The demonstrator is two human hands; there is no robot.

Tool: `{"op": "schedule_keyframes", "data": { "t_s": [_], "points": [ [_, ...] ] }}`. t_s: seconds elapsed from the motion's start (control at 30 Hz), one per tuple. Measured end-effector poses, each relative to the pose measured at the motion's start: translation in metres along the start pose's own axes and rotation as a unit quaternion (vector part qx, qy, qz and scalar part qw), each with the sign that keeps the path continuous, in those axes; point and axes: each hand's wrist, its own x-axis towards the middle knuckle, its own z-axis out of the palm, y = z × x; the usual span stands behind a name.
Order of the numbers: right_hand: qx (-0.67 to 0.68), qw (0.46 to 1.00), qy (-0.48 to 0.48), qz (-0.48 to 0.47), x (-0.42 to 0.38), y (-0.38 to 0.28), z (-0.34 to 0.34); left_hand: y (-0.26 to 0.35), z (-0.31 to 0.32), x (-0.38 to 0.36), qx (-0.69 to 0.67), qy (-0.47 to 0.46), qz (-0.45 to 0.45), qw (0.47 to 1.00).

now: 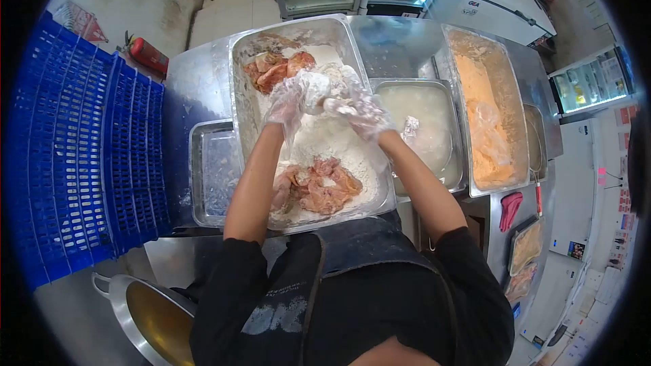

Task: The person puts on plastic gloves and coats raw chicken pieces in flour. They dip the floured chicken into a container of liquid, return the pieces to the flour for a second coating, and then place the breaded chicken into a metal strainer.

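Both hands wear clear plastic gloves dusted with flour, over a large metal tray (237, 122) of white flour (319, 137). My left hand (288, 103) is closed round a flour-coated chicken piece (315, 88) near the tray's middle. On its right, my right hand (363, 112) has its fingers wrapped round floured chicken too; the exact edges of the pieces are hard to make out. Reddish marinated chicken (271, 73) lies at the tray's far left, beyond my left hand. More raw chicken (322, 188) rests on the flour at the near end.
Right of the tray stand a pan of cloudy liquid (434, 129) and a tray of orange powder (475, 81) holding a plastic bag. At left are a small metal tray (215, 163) and stacked blue crates (74, 156). A large pot (146, 315) sits lower left.
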Motion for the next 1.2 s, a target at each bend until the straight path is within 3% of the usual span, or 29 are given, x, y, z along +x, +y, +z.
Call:
{"op": "schedule_keyframes", "data": {
  "t_s": [0.03, 0.07, 0.1, 0.17, 0.23, 0.27, 0.3, 0.33, 0.37, 0.4, 0.43, 0.5, 0.53, 0.67, 0.73, 0.77, 0.83, 0.9, 0.97, 1.1, 1.13, 1.2],
  "points": [
    [0.002, 1.000, 0.004, -0.001, 0.008, -0.004, -0.003, 0.003, 0.003, -0.010, 0.003, 0.000, 0.003, 1.000],
    [0.313, 0.938, -0.095, 0.114, 0.017, -0.008, -0.010, 0.006, 0.006, -0.016, -0.056, -0.030, -0.003, 0.998],
    [0.586, 0.760, -0.186, 0.212, 0.024, -0.011, -0.015, 0.008, 0.009, -0.025, -0.114, -0.061, -0.010, 0.992],
    [0.558, 0.792, -0.176, 0.173, 0.028, -0.013, -0.009, 0.015, 0.017, -0.048, -0.077, -0.044, -0.003, 0.996],
    [0.655, 0.715, -0.165, 0.183, 0.021, -0.019, -0.011, 0.017, 0.021, -0.057, -0.086, -0.096, 0.027, 0.991],
    [0.643, 0.723, -0.164, 0.190, 0.022, -0.024, -0.026, -0.035, -0.014, -0.026, 0.006, -0.110, 0.216, 0.970],
    [0.644, 0.724, -0.159, 0.189, 0.021, -0.026, -0.026, -0.027, -0.011, -0.030, 0.009, -0.114, 0.218, 0.969],
    [0.659, 0.713, -0.165, 0.172, 0.019, -0.027, -0.026, -0.012, -0.001, -0.042, -0.124, -0.192, 0.077, 0.970],
    [0.673, 0.703, -0.169, 0.155, 0.016, -0.027, -0.027, 0.001, 0.008, -0.054, -0.249, -0.263, -0.069, 0.930],
    [0.556, 0.807, -0.148, 0.136, 0.013, -0.033, -0.051, 0.006, 0.012, -0.065, -0.254, -0.230, -0.074, 0.937],
    [0.557, 0.806, -0.142, 0.141, 0.011, -0.035, -0.051, 0.009, 0.014, -0.074, -0.249, -0.235, -0.079, 0.936],
    [0.344, 0.921, -0.152, 0.097, 0.008, -0.039, -0.048, 0.012, 0.016, -0.085, -0.210, -0.031, -0.080, 0.974],
    [0.282, 0.954, 0.029, 0.100, -0.007, -0.050, -0.020, 0.002, 0.005, -0.078, -0.225, -0.087, -0.085, 0.967],
    [0.293, 0.949, -0.014, 0.112, -0.007, -0.045, -0.020, 0.007, 0.021, -0.095, -0.252, -0.131, -0.097, 0.954],
    [0.271, 0.960, -0.048, 0.047, -0.004, -0.043, -0.035, 0.011, 0.031, -0.096, -0.145, -0.157, -0.032, 0.976],
    [0.273, 0.960, -0.042, 0.056, -0.005, -0.044, -0.035, 0.014, 0.036, -0.100, -0.139, -0.163, -0.038, 0.976],
    [0.318, 0.945, 0.029, 0.068, -0.007, -0.047, -0.036, 0.021, 0.053, -0.110, -0.260, -0.090, -0.084, 0.958],
    [0.323, 0.942, 0.068, 0.063, -0.007, -0.047, -0.048, 0.028, 0.064, -0.116, -0.248, -0.081, -0.091, 0.961],
    [0.335, 0.921, -0.182, 0.077, -0.004, -0.042, -0.076, 0.030, 0.069, -0.119, -0.239, -0.079, -0.076, 0.965],
    [0.376, 0.918, -0.054, 0.112, -0.008, -0.051, -0.065, 0.021, 0.057, -0.108, -0.090, -0.017, -0.063, 0.994],
    [0.333, 0.929, 0.141, 0.079, -0.013, -0.057, -0.054, 0.010, 0.047, -0.102, -0.082, 0.027, -0.055, 0.995],
    [0.336, 0.929, 0.136, 0.079, -0.011, -0.058, -0.055, -0.006, 0.034, -0.088, -0.072, 0.069, -0.047, 0.994]
  ]
}}
